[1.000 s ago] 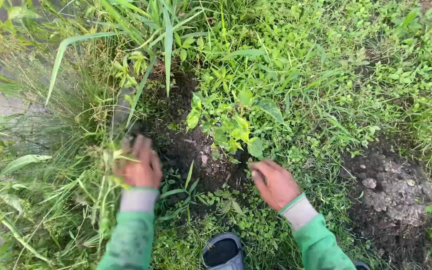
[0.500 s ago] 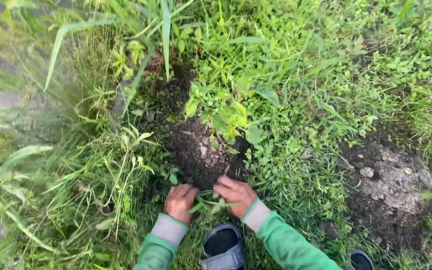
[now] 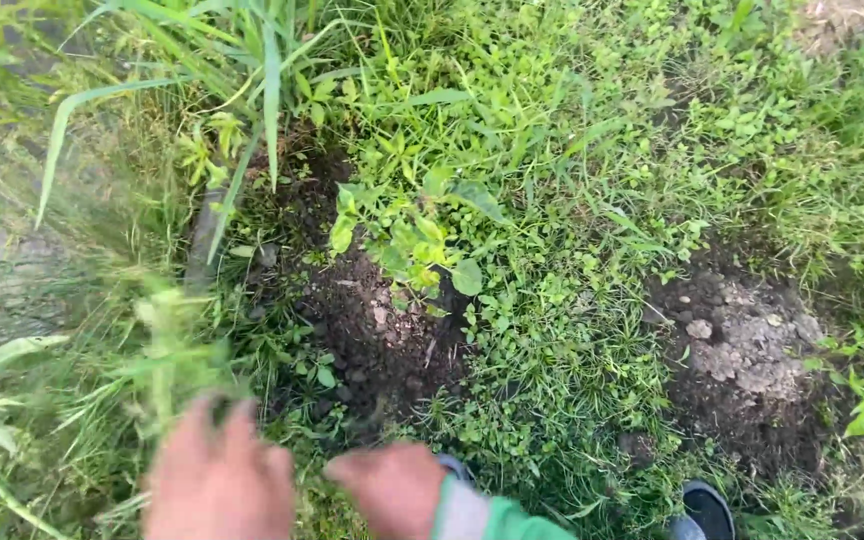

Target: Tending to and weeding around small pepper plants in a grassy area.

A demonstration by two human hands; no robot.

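Tuft of pulled weeds [image 3: 167, 350]: pale green, thin stems and narrow blades, motion-blurred, standing roughly upright directly above the left hand, over the grass at the left edge of the bare dark soil patch [image 3: 382, 335]. Contact with the hand cannot be told through the blur. Soil patch: dark, crumbly, a small broad-leaved seedling [image 3: 407, 240] upright at its upper edge.

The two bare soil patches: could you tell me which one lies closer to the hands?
The dark patch under the leafy seedling, just above both hands; the paler, cloddy patch lies far right.
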